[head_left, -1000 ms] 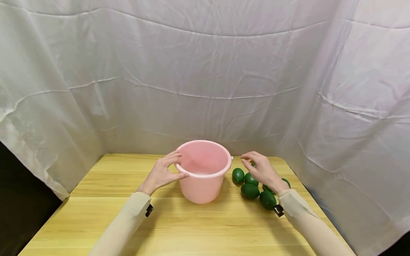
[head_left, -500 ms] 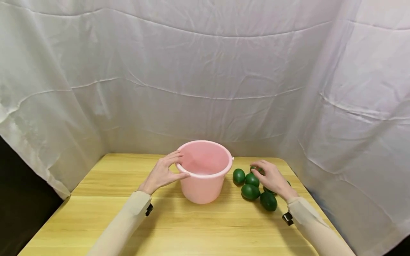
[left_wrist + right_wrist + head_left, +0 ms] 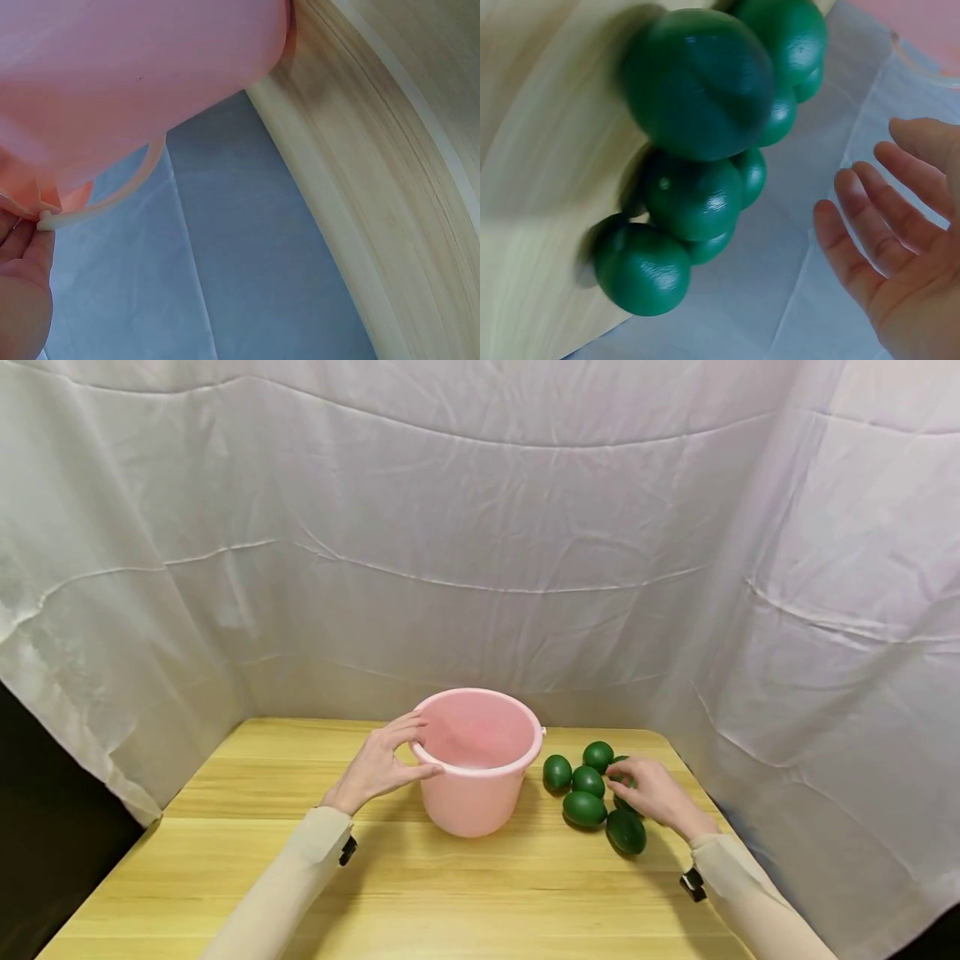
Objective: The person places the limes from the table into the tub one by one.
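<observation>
A pink plastic bucket [image 3: 474, 802] stands upright on the table. My left hand [image 3: 375, 768] grips its left rim, fingers over the edge and thumb along the outside. The left wrist view shows this hand [image 3: 24, 292] beside the knob where the pale handle [image 3: 124, 191] joins. Right of the bucket lie several smooth, dark green oval fruits [image 3: 584, 809] resembling avocados. Over the right side of that group hovers my right hand [image 3: 660, 795], partly hiding some. The right wrist view has its fingers loosely bent and spread, holding nothing, apart from the nearest fruit [image 3: 697, 86].
A light wooden table [image 3: 480, 893] carries everything. Pale fabric curtains [image 3: 480, 568] hang behind it and along both sides. The fruits lie close together near the table's right edge.
My right hand has moved from beside the bucket rightward and nearer to me, over the fruits, uncovering the farthest one. My left hand and the bucket have stayed in place.
</observation>
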### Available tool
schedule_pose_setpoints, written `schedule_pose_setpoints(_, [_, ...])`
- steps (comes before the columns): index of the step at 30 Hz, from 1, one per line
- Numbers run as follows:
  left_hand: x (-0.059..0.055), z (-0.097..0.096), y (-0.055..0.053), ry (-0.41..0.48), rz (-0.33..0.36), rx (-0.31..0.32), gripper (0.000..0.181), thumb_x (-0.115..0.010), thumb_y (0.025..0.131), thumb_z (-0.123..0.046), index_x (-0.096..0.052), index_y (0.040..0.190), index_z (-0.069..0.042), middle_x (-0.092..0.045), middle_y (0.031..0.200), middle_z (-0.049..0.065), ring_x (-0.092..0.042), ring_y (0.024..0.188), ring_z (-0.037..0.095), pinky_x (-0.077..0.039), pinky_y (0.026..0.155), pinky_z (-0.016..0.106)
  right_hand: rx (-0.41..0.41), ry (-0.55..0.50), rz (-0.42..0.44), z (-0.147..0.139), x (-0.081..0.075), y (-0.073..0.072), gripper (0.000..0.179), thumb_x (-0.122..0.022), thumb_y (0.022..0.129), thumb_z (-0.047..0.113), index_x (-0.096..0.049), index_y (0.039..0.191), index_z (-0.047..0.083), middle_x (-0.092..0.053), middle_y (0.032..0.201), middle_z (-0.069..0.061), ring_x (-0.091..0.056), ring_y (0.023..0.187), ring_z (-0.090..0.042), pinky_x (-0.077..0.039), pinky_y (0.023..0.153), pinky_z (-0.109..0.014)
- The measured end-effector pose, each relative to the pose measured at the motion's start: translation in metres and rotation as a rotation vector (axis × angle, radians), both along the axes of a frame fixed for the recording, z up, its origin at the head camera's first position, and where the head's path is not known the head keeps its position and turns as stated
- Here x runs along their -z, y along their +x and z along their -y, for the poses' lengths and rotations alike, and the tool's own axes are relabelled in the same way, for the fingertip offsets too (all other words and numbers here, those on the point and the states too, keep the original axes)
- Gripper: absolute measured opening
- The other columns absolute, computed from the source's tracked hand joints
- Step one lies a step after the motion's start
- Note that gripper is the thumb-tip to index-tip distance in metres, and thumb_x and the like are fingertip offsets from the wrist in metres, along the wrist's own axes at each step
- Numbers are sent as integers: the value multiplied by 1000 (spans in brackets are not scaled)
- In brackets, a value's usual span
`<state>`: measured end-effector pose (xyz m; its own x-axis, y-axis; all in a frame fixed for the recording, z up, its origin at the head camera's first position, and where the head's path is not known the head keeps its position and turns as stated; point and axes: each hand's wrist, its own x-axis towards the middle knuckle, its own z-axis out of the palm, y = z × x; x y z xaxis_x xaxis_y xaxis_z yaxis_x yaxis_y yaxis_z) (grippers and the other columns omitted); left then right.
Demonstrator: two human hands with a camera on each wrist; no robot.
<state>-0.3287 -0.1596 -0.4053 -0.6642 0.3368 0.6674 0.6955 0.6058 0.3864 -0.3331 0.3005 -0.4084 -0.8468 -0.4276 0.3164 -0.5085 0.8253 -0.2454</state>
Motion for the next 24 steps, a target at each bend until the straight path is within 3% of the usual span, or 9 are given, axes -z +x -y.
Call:
schedule_pose_setpoints(7, [0,0,0,9,27,-2,41,-83,71,-53,-68,85,-18,-63,132,13,-48,136,29,-40,112,51,34,40,66,-9,6,2,21,-72,85,14,-73,103,4,-72,89,-8,-59,67,-6,-50,59,-26])
schedule_pose_setpoints(14, [1,0,1,11,42,-10,43,-83,71,-53,-70,88,-16,-63,132,12,-47,136,28,-39,112,51,42,72,156,-16,13,6,26,-74,86,20,-72,105,3,-73,96,-11,-60,72,-9,-54,65,-33])
schedule_pose_setpoints(17, [1,0,2,5,46,-19,40,-82,71,-55,-68,86,-20,-62,133,11,-47,137,27,-39,112,51,10,94,174,-16,16,9,24,-75,86,23,-72,102,6,-72,92,-5,-56,68,-6,-52,63,-30])
schedule_pose_setpoints(20, [0,0,2,-5,48,-29,49,-82,71,-55,-72,98,-16,-62,134,11,-47,137,26,-39,112,51,-4,102,180,-16,21,11,25,-75,86,24,-72,102,5,-72,94,-4,-62,74,-12,-54,67,-32])
schedule_pose_setpoints(24, [0,0,1,-3,39,-25,54,-83,71,-54,-73,102,-10,-62,133,11,-47,136,28,-40,112,51,20,130,165,-15,27,13,35,-77,83,29,-72,106,4,-72,100,-6,-68,89,-24,-57,76,-41])
